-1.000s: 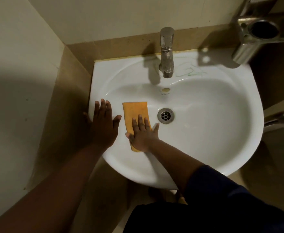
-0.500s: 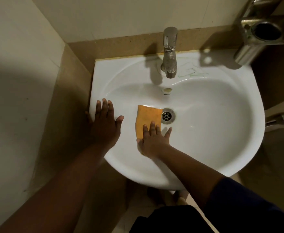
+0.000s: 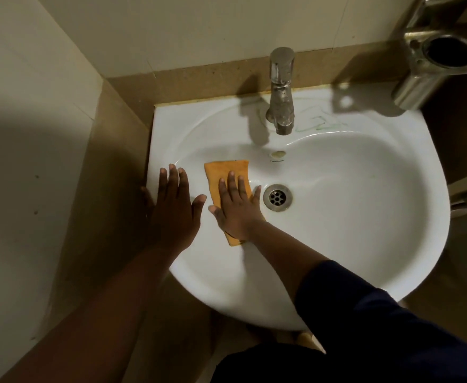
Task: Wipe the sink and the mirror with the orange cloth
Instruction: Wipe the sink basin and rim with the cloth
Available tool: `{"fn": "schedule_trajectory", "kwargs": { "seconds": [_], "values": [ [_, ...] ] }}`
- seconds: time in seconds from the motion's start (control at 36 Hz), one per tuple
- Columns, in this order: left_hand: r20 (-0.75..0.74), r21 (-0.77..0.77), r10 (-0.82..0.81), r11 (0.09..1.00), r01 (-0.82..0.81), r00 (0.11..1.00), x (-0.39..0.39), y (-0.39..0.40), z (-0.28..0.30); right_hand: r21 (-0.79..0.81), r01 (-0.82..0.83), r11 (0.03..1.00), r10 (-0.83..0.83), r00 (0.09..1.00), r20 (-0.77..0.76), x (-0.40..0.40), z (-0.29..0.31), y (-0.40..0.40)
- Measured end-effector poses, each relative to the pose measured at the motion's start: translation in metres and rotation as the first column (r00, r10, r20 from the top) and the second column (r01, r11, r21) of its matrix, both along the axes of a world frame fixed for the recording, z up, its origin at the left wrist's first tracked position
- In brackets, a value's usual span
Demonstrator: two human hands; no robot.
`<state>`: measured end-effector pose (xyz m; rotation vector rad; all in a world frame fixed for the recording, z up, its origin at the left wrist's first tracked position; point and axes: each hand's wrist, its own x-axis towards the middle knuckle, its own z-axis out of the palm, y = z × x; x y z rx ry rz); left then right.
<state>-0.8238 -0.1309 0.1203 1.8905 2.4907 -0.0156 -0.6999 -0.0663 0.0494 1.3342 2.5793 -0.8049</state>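
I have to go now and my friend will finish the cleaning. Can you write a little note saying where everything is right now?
Right hand: flat, open, pressing the orange cloth onto the bowl of the sink, just left of the drain.
Left hand: flat and empty on the sink's left rim.
Done: sink wiping is under way.
Left: green marks by the tap; the mirror, out of view.

Cloth: orange rectangular fabric cloth, lying flat and spread open on the sloping left inside wall of the basin, its long side running from the rim down toward the middle, just left of the drain, not covering it.
Cloth state: pressed flat, its lower half hidden, far corners showing.
Sink: white glazed ceramic wall basin with a rounded front, set in a corner; faint green scribbled marks on the back ledge.
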Motion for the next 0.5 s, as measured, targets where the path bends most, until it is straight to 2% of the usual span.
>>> {"fn": "schedule_trajectory", "kwargs": {
  "seconds": [0.11, 0.25, 0.5],
  "values": [
    [0.000, 0.016, 0.002, 1.000, -0.002, 1.000, 0.000, -0.001, -0.001, 0.070, 0.038, 0.997, -0.034, 0.998, -0.061, -0.020, -0.006, 0.003],
    [0.025, 0.026, 0.024, 0.999, -0.025, 0.999, 0.002, 0.000, 0.000, 0.200, -0.013, 0.980, 0.040, 0.991, -0.131, -0.018, -0.007, 0.011],
    [0.039, 0.092, 0.035, 0.995, -0.039, 0.999, 0.001, -0.002, 0.001, 0.466, -0.049, 0.884, 0.125, 0.983, -0.133, -0.027, 0.023, 0.026]
  ]
}}
